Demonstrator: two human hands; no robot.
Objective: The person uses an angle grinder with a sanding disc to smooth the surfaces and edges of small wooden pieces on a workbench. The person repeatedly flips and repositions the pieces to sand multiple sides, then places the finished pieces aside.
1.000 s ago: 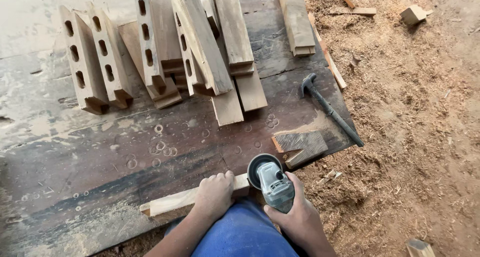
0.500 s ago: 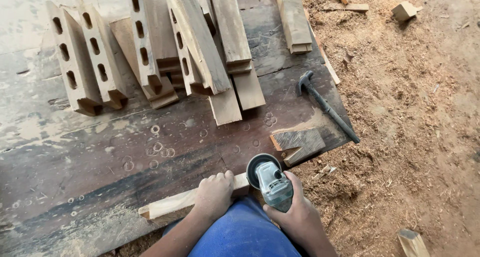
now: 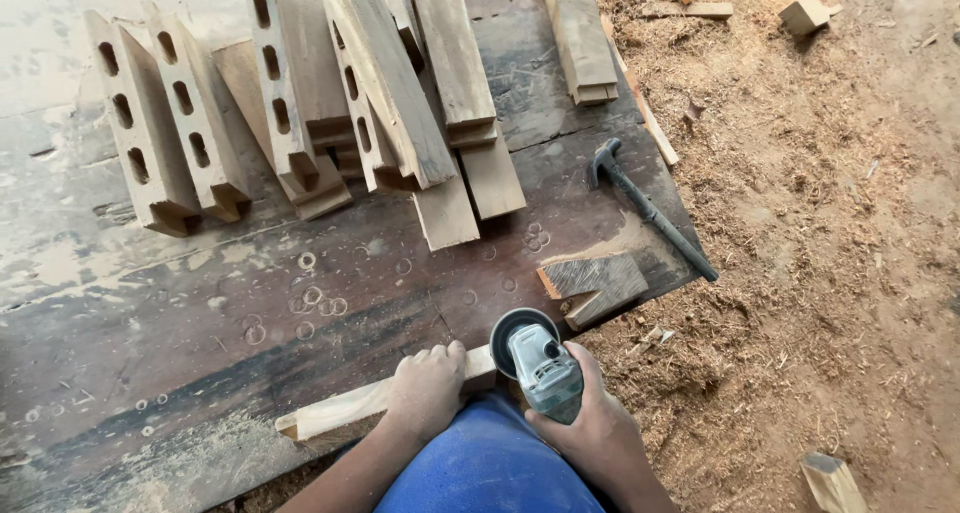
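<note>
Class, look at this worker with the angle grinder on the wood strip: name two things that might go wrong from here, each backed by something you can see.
1. The left hand presses on the wood strip right beside the angle grinder disc, bare; a slip could cut the fingers.
2. The strip is held only by that hand and a knee, with no clamp in sight, so it may kick or shift.

I have one view only, worn on the head, looking steeply down and forward over my knee (image 3: 487,465) onto the dark work board (image 3: 200,323), close enough that my hands sit at the bottom edge.
</note>
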